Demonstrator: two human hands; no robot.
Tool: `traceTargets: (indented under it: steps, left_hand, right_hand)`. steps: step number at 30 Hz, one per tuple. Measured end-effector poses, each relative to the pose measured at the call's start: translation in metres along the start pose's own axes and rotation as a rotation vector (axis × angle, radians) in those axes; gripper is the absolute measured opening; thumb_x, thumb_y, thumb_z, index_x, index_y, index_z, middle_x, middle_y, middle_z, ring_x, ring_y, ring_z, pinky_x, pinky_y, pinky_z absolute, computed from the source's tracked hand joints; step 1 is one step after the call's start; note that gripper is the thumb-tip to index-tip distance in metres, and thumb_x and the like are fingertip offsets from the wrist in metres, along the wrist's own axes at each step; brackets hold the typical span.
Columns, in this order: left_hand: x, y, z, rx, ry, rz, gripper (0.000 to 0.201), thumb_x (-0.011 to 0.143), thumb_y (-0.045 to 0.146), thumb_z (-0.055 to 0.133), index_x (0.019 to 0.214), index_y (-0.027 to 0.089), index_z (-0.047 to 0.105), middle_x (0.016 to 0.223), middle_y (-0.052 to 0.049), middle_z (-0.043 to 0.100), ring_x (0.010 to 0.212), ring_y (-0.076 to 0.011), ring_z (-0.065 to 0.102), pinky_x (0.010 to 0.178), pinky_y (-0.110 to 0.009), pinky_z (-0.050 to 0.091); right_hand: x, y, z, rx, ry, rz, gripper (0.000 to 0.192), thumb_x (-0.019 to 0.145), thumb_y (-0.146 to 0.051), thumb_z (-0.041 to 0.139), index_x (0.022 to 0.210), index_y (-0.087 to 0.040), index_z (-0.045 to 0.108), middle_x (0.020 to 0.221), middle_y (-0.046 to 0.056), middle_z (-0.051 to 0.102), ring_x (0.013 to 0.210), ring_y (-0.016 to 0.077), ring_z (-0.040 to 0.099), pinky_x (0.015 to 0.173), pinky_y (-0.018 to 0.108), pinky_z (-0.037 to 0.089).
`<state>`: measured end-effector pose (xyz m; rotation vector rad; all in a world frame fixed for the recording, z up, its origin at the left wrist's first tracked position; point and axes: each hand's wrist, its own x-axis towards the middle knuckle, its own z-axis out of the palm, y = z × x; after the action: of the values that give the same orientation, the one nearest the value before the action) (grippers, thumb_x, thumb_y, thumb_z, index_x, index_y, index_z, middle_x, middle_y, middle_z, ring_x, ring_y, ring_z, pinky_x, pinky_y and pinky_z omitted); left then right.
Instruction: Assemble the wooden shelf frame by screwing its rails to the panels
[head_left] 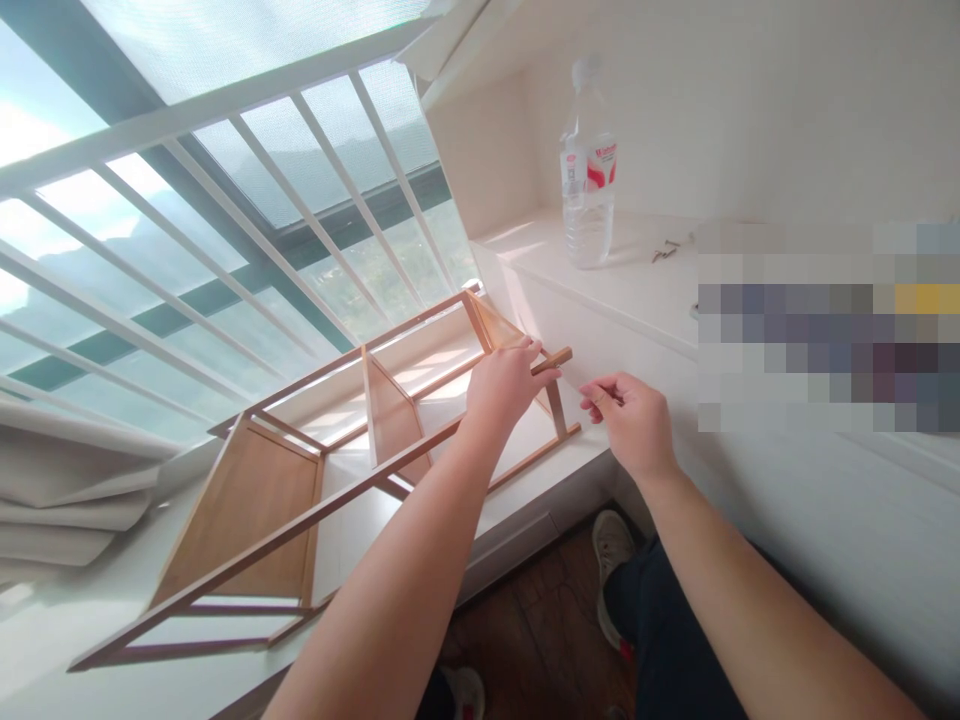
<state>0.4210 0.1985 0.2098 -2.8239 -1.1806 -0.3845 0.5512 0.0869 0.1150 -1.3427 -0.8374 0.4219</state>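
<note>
A light wooden shelf rack lies on its side on a white window ledge. My left hand grips the end of the rack's upper long leg, whose tip sticks out to the right. My right hand hovers just right of that tip with fingers pinched together; a small thing may be between them, but it is too small to tell.
A clear plastic water bottle stands on the white cabinet top, with a few loose screws to its right. White window bars rise behind the rack. Folded fabric lies at the left. My shoes rest on dark wood flooring.
</note>
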Motion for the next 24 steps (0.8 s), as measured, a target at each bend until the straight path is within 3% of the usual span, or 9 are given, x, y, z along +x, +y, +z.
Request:
traceTargets:
  steps: [5, 13, 24]
  left_hand:
    - [0.0002, -0.0012, 0.0020, -0.013, 0.021, 0.015, 0.044, 0.094, 0.055, 0.066, 0.130, 0.030, 0.071, 0.138, -0.004, 0.070, 0.110, -0.0304, 0.072, 0.091, -0.039, 0.057]
    - [-0.0003, -0.0017, 0.0028, -0.008, 0.036, 0.020, 0.040, 0.093, 0.056, 0.065, 0.121, 0.028, 0.074, 0.132, -0.004, 0.074, 0.107, -0.0302, 0.073, 0.085, -0.038, 0.057]
    - [-0.0014, -0.0005, 0.0011, -0.026, 0.013, -0.007, 0.042, 0.094, 0.057, 0.064, 0.126, 0.031, 0.073, 0.137, -0.003, 0.071, 0.118, -0.0294, 0.069, 0.095, -0.037, 0.056]
  right_hand:
    - [0.0033, 0.0075, -0.0052, -0.265, -0.024, -0.209, 0.028, 0.096, -0.046, 0.063, 0.088, -0.021, 0.073, 0.072, 0.004, 0.074, 0.064, 0.0199, 0.069, 0.066, 0.033, 0.054]
    - [0.0074, 0.0092, -0.0022, -0.301, 0.034, -0.235, 0.032, 0.096, -0.049, 0.063, 0.086, -0.020, 0.070, 0.071, 0.004, 0.072, 0.060, 0.0196, 0.067, 0.063, 0.032, 0.054]
    - [0.0086, 0.0070, -0.0016, -0.350, 0.071, -0.316, 0.031, 0.097, -0.048, 0.064, 0.086, -0.020, 0.071, 0.075, 0.005, 0.074, 0.060, 0.0191, 0.065, 0.062, 0.032, 0.052]
